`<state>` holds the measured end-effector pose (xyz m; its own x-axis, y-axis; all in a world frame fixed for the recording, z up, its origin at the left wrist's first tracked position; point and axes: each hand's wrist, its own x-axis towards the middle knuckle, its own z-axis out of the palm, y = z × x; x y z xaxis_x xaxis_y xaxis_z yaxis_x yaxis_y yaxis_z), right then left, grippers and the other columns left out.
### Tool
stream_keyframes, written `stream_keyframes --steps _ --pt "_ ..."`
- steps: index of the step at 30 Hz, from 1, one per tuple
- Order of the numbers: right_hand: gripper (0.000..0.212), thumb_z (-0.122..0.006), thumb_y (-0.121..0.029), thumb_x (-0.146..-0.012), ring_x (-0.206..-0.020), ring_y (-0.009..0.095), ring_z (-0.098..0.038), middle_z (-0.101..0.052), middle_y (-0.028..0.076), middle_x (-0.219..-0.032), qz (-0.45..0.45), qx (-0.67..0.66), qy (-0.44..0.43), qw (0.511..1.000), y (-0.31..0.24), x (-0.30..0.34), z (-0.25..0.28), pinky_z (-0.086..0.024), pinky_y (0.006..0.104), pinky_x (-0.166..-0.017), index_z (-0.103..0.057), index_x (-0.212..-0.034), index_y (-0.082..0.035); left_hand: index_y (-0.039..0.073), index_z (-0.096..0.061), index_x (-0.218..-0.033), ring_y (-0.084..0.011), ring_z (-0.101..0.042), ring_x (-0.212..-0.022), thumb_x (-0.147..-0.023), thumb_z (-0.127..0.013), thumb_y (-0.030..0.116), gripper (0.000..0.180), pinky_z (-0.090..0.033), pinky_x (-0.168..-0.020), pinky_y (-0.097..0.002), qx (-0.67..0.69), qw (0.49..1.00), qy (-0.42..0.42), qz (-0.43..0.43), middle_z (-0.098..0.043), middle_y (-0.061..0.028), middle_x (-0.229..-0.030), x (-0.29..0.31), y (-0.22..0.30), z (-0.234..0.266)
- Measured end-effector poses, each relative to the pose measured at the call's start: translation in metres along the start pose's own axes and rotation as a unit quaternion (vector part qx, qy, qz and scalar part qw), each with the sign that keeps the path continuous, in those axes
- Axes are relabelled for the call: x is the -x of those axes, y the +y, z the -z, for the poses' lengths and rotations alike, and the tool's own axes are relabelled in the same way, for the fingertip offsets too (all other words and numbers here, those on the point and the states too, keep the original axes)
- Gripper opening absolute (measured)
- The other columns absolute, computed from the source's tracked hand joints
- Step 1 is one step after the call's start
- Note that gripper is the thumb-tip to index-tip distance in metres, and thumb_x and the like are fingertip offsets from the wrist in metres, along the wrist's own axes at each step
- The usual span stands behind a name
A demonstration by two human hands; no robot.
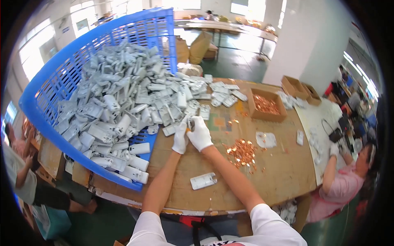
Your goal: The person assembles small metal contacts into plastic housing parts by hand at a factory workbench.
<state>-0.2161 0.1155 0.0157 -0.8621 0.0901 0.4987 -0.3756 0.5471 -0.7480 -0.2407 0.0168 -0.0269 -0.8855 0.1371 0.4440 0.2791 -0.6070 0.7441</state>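
Note:
My left hand (180, 138) and my right hand (200, 134), both in white gloves, meet over the middle of the table with fingers closed. Between them shows the edge of a pale plastic casing (189, 121), mostly hidden by the gloves. Whether the right fingers also pinch a small metal piece is too small to tell. Just beyond the hands begins a spread of similar white casings (204, 111). To the right of my right forearm lies a loose heap of small copper-coloured metal pieces (241, 153). A single white casing (203, 181) rests between my forearms, close to the table's near edge.
A large blue plastic basket (49, 141), tipped toward the table, spills many casings on the left. A cardboard box (267, 117) of copper pieces stands at the right, near a clear plastic bag (266, 140). A co-worker in pink (336, 184) sits at the right; others are at the left.

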Motion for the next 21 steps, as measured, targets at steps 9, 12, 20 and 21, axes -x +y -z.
stream_keyframes --steps 9,12,20,21 --pt "0.036 -0.058 -0.007 -0.078 -0.103 0.032 -0.060 -0.064 0.011 -0.109 0.007 0.454 0.064 0.889 0.115 0.012 0.276 -0.051 0.0435 -0.091 -0.069 -0.112 -0.013 0.007 -0.063 -0.111 -0.0366 -0.043 -0.129 -0.075 -0.067 0.011 0.036 -0.031 -0.110 -0.0551 -0.794 0.569 0.082 -0.197 -0.052 -0.0164 -0.130 0.019 0.042 -0.015" --pt "0.015 -0.055 -0.011 -0.085 -0.099 0.031 -0.063 -0.063 0.014 -0.103 -0.158 0.605 0.034 0.780 0.161 0.044 0.353 -0.052 0.0443 -0.085 -0.066 -0.095 -0.009 0.006 -0.064 -0.105 -0.0342 -0.048 -0.119 -0.077 -0.067 0.019 0.031 -0.037 -0.102 -0.0518 -0.855 0.511 0.048 -0.072 -0.056 -0.0161 -0.123 0.039 0.044 -0.006" --pt "0.022 -0.064 -0.015 -0.083 -0.095 0.030 -0.064 -0.065 0.012 -0.100 -0.134 0.647 0.047 0.749 0.172 0.061 0.352 -0.052 0.0413 -0.083 -0.064 -0.104 -0.009 0.011 -0.071 -0.084 -0.0308 -0.060 -0.083 -0.082 -0.070 0.029 0.018 -0.049 -0.072 -0.0460 -0.771 0.623 -0.029 -0.129 -0.063 -0.0107 -0.089 0.045 0.041 -0.004" --pt "0.025 -0.067 -0.015 -0.080 -0.095 0.031 -0.064 -0.064 0.012 -0.100 -0.093 0.603 0.020 0.792 0.147 0.057 0.344 -0.052 0.0418 -0.082 -0.063 -0.104 -0.008 0.011 -0.071 -0.085 -0.0313 -0.059 -0.084 -0.083 -0.069 0.031 0.021 -0.048 -0.073 -0.0459 -0.748 0.650 -0.055 -0.123 -0.062 -0.0116 -0.089 0.041 0.041 -0.007"
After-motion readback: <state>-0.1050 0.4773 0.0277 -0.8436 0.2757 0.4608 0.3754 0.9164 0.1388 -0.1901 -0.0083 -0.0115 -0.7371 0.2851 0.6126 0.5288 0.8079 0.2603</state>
